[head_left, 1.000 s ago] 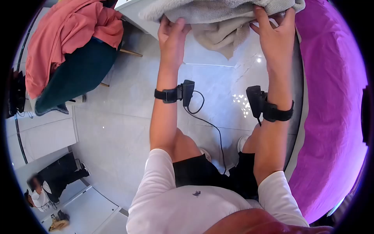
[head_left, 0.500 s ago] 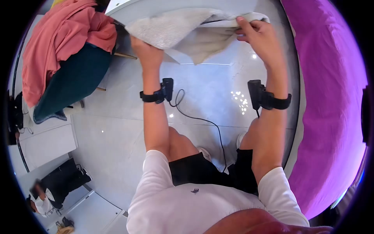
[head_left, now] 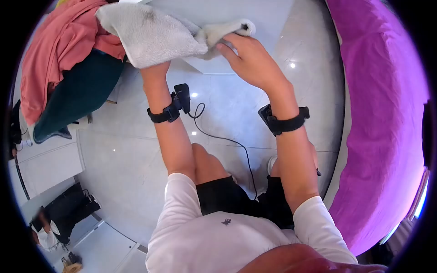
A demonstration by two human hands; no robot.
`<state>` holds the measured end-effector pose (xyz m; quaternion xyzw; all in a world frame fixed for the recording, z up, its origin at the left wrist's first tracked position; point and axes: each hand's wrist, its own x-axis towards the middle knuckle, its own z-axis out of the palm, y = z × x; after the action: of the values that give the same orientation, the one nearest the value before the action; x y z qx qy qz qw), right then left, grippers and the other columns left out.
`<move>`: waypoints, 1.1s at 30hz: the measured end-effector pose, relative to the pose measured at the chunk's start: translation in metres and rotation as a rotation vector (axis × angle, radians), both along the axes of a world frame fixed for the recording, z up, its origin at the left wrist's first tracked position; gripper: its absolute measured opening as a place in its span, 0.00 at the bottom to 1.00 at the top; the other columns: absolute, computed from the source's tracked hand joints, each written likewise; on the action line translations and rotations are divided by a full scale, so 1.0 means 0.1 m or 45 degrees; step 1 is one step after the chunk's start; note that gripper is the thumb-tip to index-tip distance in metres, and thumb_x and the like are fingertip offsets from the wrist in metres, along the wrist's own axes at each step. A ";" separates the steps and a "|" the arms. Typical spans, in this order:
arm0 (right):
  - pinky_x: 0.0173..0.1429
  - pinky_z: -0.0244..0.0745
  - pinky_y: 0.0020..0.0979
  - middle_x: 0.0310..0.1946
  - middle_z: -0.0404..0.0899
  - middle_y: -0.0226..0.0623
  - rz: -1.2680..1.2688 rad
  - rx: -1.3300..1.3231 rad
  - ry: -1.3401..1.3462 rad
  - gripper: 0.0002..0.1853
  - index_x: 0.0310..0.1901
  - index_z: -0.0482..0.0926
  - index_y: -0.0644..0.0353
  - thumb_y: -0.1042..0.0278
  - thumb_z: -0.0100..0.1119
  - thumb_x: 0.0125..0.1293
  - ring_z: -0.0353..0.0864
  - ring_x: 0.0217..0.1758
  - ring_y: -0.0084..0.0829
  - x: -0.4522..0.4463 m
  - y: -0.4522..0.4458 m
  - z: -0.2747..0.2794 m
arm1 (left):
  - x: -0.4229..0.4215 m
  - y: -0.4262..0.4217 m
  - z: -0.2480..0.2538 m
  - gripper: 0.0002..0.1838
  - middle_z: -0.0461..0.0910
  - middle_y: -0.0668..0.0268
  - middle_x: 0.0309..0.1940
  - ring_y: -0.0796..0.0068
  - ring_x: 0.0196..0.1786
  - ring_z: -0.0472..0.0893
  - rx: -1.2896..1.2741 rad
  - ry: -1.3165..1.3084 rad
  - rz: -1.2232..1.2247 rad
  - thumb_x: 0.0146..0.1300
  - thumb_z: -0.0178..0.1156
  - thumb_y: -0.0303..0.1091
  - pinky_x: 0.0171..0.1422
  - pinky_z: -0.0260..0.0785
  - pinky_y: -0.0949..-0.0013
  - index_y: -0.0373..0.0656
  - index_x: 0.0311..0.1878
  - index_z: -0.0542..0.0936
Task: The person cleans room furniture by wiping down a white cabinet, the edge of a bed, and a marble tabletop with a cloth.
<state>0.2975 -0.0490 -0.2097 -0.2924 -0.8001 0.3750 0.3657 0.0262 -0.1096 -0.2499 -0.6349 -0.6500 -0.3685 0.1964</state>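
A light grey fluffy cloth (head_left: 157, 38) hangs in the air at the top of the view, with a dark spot near its rolled right end. My left hand (head_left: 156, 69) is mostly under the cloth's lower edge, its fingers hidden. My right hand (head_left: 246, 57) pinches the narrower right part of the cloth between thumb and fingers. Both wrists wear black straps with small black devices, and a black cable runs down from the left one.
A white surface (head_left: 268, 13) lies behind the cloth. At the upper left a pink cloth (head_left: 50, 50) covers a dark green chair (head_left: 84, 93). A large purple padded thing (head_left: 378, 127) curves along the right. At the lower left is another person (head_left: 63, 211).
Both hands and the cloth have moved left, the right hand much further, so the hands are closer together. The cloth now covers the left hand's fingers and overlaps the pink cloth.
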 end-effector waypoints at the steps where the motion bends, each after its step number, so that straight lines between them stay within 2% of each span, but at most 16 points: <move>1: 0.47 0.71 0.50 0.37 0.79 0.54 0.094 0.060 0.058 0.12 0.43 0.76 0.63 0.61 0.54 0.69 0.75 0.42 0.59 -0.02 -0.05 0.08 | 0.08 -0.01 0.16 0.26 0.75 0.60 0.64 0.55 0.72 0.66 0.025 0.094 -0.006 0.62 0.63 0.43 0.77 0.51 0.52 0.49 0.64 0.76; 2: 0.47 0.71 0.49 0.38 0.79 0.56 0.060 0.179 0.091 0.13 0.46 0.74 0.63 0.62 0.54 0.68 0.75 0.44 0.59 -0.01 -0.06 0.20 | 0.16 -0.01 0.32 0.26 0.75 0.61 0.64 0.55 0.71 0.66 0.053 0.188 -0.009 0.61 0.63 0.43 0.76 0.52 0.52 0.49 0.63 0.77; 5: 0.48 0.71 0.50 0.40 0.79 0.57 -0.091 0.112 0.131 0.14 0.46 0.73 0.66 0.64 0.55 0.67 0.75 0.45 0.59 0.06 -0.01 0.37 | 0.36 0.07 0.46 0.26 0.76 0.61 0.63 0.55 0.72 0.66 0.215 0.254 -0.009 0.61 0.63 0.42 0.76 0.52 0.53 0.49 0.63 0.77; 6: 0.57 0.72 0.35 0.46 0.82 0.46 -0.094 -0.027 0.074 0.15 0.54 0.72 0.65 0.70 0.58 0.69 0.82 0.52 0.40 0.09 0.03 0.38 | 0.32 0.10 0.44 0.26 0.76 0.61 0.63 0.55 0.72 0.66 0.266 0.251 0.023 0.61 0.64 0.41 0.76 0.52 0.53 0.48 0.62 0.77; 9: 0.58 0.73 0.35 0.47 0.82 0.45 -0.070 -0.219 0.173 0.16 0.54 0.71 0.66 0.68 0.59 0.69 0.82 0.52 0.35 0.09 0.02 0.31 | 0.04 0.18 0.45 0.25 0.76 0.61 0.62 0.55 0.72 0.65 0.370 0.298 0.102 0.60 0.64 0.40 0.76 0.52 0.54 0.48 0.62 0.78; 11: 0.58 0.73 0.35 0.48 0.82 0.48 -0.076 -0.211 0.068 0.17 0.54 0.71 0.67 0.68 0.60 0.68 0.82 0.53 0.39 0.11 -0.07 0.40 | -0.15 0.17 0.47 0.25 0.77 0.61 0.62 0.55 0.72 0.65 0.384 0.368 0.112 0.60 0.64 0.39 0.76 0.52 0.54 0.47 0.61 0.78; 14: 0.61 0.72 0.39 0.51 0.80 0.53 -0.130 0.053 0.086 0.22 0.59 0.67 0.67 0.68 0.59 0.67 0.80 0.55 0.46 0.19 -0.15 0.49 | -0.23 0.12 0.48 0.26 0.75 0.60 0.64 0.55 0.73 0.63 0.293 0.334 0.010 0.60 0.64 0.38 0.76 0.52 0.57 0.46 0.63 0.76; 15: 0.58 0.74 0.39 0.52 0.77 0.54 -0.104 0.147 0.222 0.28 0.64 0.60 0.70 0.74 0.59 0.65 0.80 0.54 0.45 0.16 -0.09 0.44 | -0.24 0.12 0.48 0.28 0.73 0.60 0.66 0.56 0.74 0.62 0.238 0.232 -0.063 0.61 0.64 0.37 0.77 0.51 0.59 0.44 0.65 0.74; 16: 0.56 0.74 0.40 0.53 0.76 0.54 -0.093 0.190 0.283 0.32 0.67 0.57 0.71 0.76 0.58 0.63 0.80 0.53 0.44 0.15 -0.07 0.42 | 0.02 0.13 0.46 0.33 0.61 0.59 0.73 0.62 0.72 0.64 0.091 -0.065 0.034 0.70 0.56 0.32 0.73 0.59 0.61 0.44 0.75 0.58; 17: 0.55 0.75 0.40 0.54 0.75 0.55 -0.080 0.233 0.342 0.35 0.69 0.53 0.72 0.79 0.58 0.62 0.80 0.53 0.44 0.14 -0.06 0.40 | 0.14 0.15 0.39 0.33 0.61 0.59 0.73 0.62 0.72 0.64 0.079 -0.082 0.032 0.70 0.56 0.32 0.73 0.59 0.61 0.44 0.75 0.58; 19: 0.59 0.73 0.39 0.55 0.73 0.56 -0.163 0.375 0.428 0.38 0.70 0.50 0.73 0.79 0.59 0.62 0.77 0.56 0.43 0.13 -0.02 0.43 | 0.31 0.23 0.27 0.31 0.61 0.56 0.73 0.60 0.74 0.60 -0.030 -0.220 -0.056 0.67 0.57 0.30 0.76 0.53 0.62 0.43 0.73 0.63; 21: 0.61 0.71 0.37 0.57 0.72 0.57 -0.145 0.455 0.610 0.39 0.71 0.49 0.73 0.79 0.59 0.62 0.76 0.59 0.42 0.11 0.03 0.47 | 0.54 0.31 0.13 0.36 0.58 0.53 0.74 0.55 0.78 0.52 -0.078 0.050 -0.022 0.64 0.61 0.32 0.81 0.38 0.59 0.42 0.74 0.60; 24: 0.61 0.71 0.35 0.55 0.73 0.55 -0.122 0.253 0.741 0.39 0.71 0.51 0.72 0.79 0.60 0.61 0.76 0.59 0.41 0.14 0.04 0.50 | 0.70 0.32 0.08 0.36 0.59 0.52 0.74 0.55 0.77 0.52 0.142 0.034 -0.109 0.63 0.61 0.33 0.80 0.40 0.59 0.41 0.73 0.60; 27: 0.59 0.72 0.35 0.52 0.75 0.51 -0.376 0.265 0.285 0.38 0.70 0.55 0.71 0.83 0.59 0.59 0.77 0.55 0.40 0.21 -0.05 0.48 | 0.39 0.28 0.13 0.35 0.61 0.54 0.73 0.56 0.76 0.55 0.160 0.070 -0.009 0.64 0.61 0.33 0.79 0.43 0.59 0.41 0.73 0.62; 29: 0.60 0.72 0.36 0.53 0.75 0.52 -0.211 0.221 0.443 0.37 0.70 0.57 0.71 0.82 0.59 0.59 0.78 0.54 0.42 0.26 0.12 0.26 | 0.17 0.27 0.21 0.34 0.62 0.55 0.72 0.56 0.76 0.56 0.161 0.086 0.017 0.64 0.61 0.34 0.79 0.45 0.60 0.41 0.72 0.63; 33: 0.62 0.70 0.39 0.53 0.76 0.56 -0.005 0.149 0.228 0.33 0.67 0.61 0.71 0.77 0.59 0.60 0.78 0.54 0.47 0.19 0.07 0.20 | 0.22 0.19 0.08 0.32 0.64 0.57 0.71 0.57 0.74 0.59 0.031 -0.089 -0.010 0.65 0.61 0.35 0.77 0.48 0.61 0.42 0.71 0.65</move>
<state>0.3162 -0.0418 -0.1901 -0.2375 -0.7841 0.3516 0.4530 0.0479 -0.0908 -0.2421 -0.6217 -0.6494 -0.3992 0.1799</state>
